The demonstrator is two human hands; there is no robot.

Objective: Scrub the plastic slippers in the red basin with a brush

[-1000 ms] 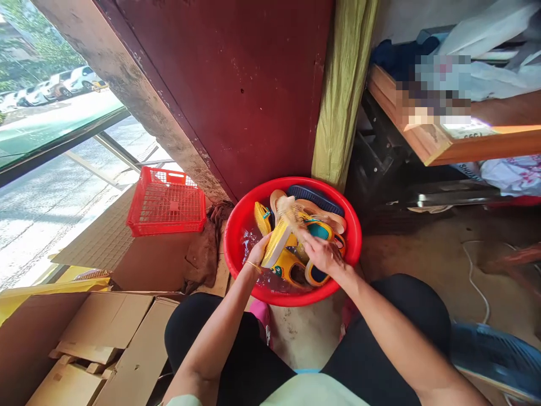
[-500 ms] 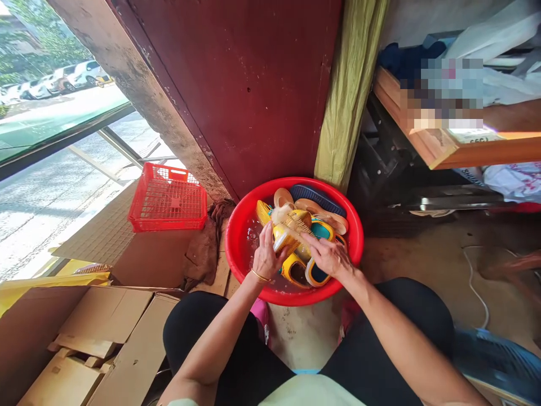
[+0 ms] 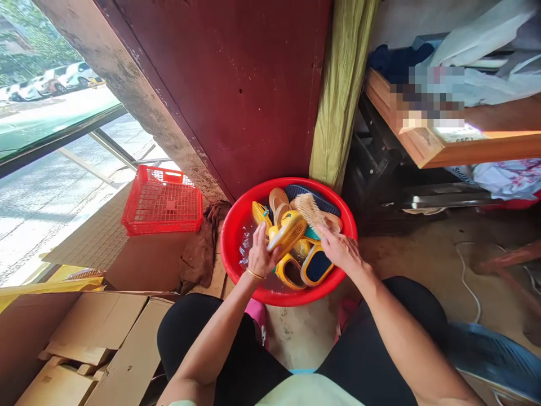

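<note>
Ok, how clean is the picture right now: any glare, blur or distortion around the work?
Head view: street washed out by daylight, shadow deep under the wooden table, mosaic blocks hiding part of its top, bluish object at lower right smeared, edges look stretched; brush and raised yellow shoe fairly clear.

Left hand [image 3: 260,258] holds yellow shoe [image 3: 288,233]; right hand [image 3: 341,250], brush [image 3: 309,210].
</note>
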